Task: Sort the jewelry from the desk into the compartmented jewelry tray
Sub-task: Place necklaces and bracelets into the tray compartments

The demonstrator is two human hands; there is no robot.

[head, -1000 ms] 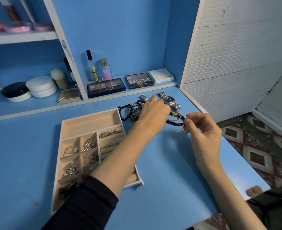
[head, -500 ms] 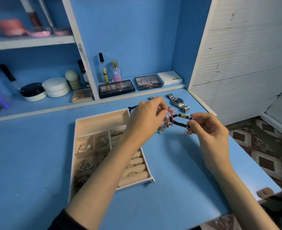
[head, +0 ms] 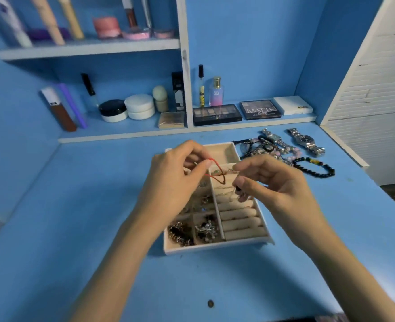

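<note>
Desk [head: 99, 228], front: bare blue surface at six o'clock of the jewelry tray [head: 215, 248], giving good room for the forearms. Over the tray, the left hand [head: 175, 180] pinches a red cord bracelet [head: 219, 176] between thumb and forefinger. The right hand [head: 273, 189] pinches what appears to be its other end. The cord hangs above the tray's right-hand compartments and is not yet down.

Advised: lower it slack into the long compartment at twelve o'clock, clear of the ring rolls [head: 238, 219]. Beyond, at one to two o'clock, a bracelet pile [head: 264, 147], a black bead bracelet [head: 315, 167] and a watch [head: 306, 141] lie near the desk's right edge. Reach there with care.
</note>
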